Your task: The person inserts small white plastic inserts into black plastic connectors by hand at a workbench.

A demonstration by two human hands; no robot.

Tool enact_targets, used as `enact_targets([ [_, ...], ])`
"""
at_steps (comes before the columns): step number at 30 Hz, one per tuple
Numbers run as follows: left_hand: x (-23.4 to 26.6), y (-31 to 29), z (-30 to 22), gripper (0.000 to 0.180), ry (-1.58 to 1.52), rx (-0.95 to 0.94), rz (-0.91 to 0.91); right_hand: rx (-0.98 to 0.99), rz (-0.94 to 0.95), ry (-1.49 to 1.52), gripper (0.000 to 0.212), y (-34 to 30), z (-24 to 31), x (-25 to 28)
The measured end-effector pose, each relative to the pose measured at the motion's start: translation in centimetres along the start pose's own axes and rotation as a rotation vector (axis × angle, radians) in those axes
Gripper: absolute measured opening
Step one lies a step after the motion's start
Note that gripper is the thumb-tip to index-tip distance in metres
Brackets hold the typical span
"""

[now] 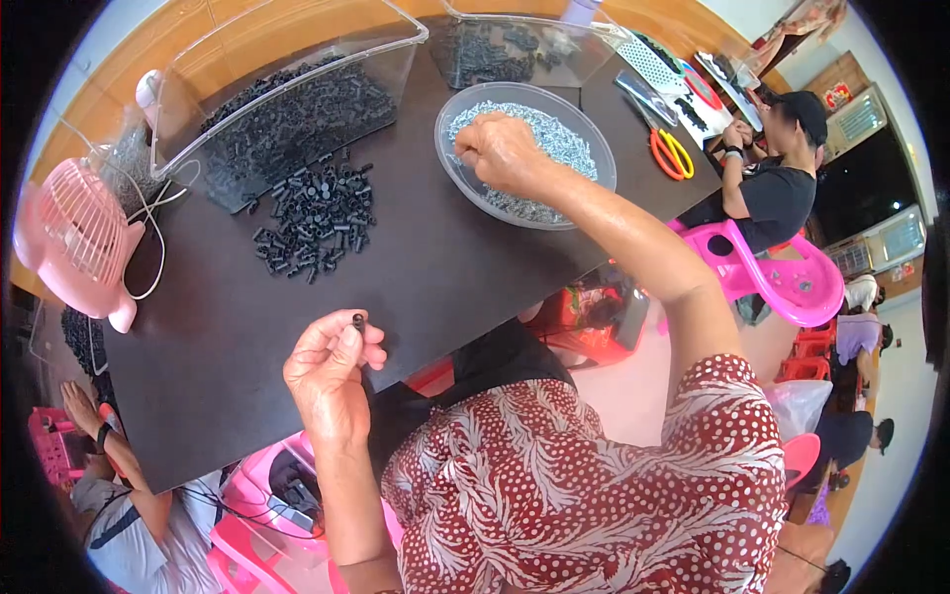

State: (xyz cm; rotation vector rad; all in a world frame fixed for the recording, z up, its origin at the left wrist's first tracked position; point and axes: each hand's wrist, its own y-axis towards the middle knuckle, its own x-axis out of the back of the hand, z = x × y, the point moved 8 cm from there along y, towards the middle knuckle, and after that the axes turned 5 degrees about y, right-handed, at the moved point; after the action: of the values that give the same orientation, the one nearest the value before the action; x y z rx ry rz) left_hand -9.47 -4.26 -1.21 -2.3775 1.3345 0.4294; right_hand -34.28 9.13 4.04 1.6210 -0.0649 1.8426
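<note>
Between the thumb and fingers of my left hand is a small black cylindrical plastic part, held above the table's near edge. My right hand is over a round clear bowl full of small silvery metal pieces that look like screws. Its fingers are bent and pressed together at the heap; whatever they pinch is hidden. A loose pile of similar black parts lies on the dark table ahead of my left hand.
A tipped clear bin of black parts stands behind the pile, with another clear bin beside it. A pink fan is at the left. Scissors with orange and yellow handles lie right of the bowl. People sit at both sides.
</note>
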Motion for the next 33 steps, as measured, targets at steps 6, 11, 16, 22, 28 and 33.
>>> enact_targets([
  [6,0.1,-0.2,0.0,0.015,0.006,-0.006,0.004,-0.059,0.067,-0.123,0.005,0.1,-0.6,-0.7],
  [11,0.2,-0.2,0.0,0.016,0.005,-0.014,0.006,-0.074,0.117,-0.182,0.005,0.5,-0.8,-1.7],
  [16,0.4,-0.4,0.0,0.016,-0.009,-0.022,0.007,-0.039,0.109,-0.165,0.008,0.7,-0.4,-1.9],
  [22,0.5,-0.3,0.1,0.016,-0.066,0.003,0.006,0.022,0.111,-0.2,0.007,-0.1,1.1,-0.6],
  [28,0.3,0.0,0.3,0.016,-0.121,0.013,0.021,0.143,0.047,0.474,0.004,-1.2,11.2,3.8],
  [33,0.4,-0.4,0.1,0.016,-0.126,0.014,0.005,0.279,0.078,0.724,0.005,-1.5,17.2,2.6],
])
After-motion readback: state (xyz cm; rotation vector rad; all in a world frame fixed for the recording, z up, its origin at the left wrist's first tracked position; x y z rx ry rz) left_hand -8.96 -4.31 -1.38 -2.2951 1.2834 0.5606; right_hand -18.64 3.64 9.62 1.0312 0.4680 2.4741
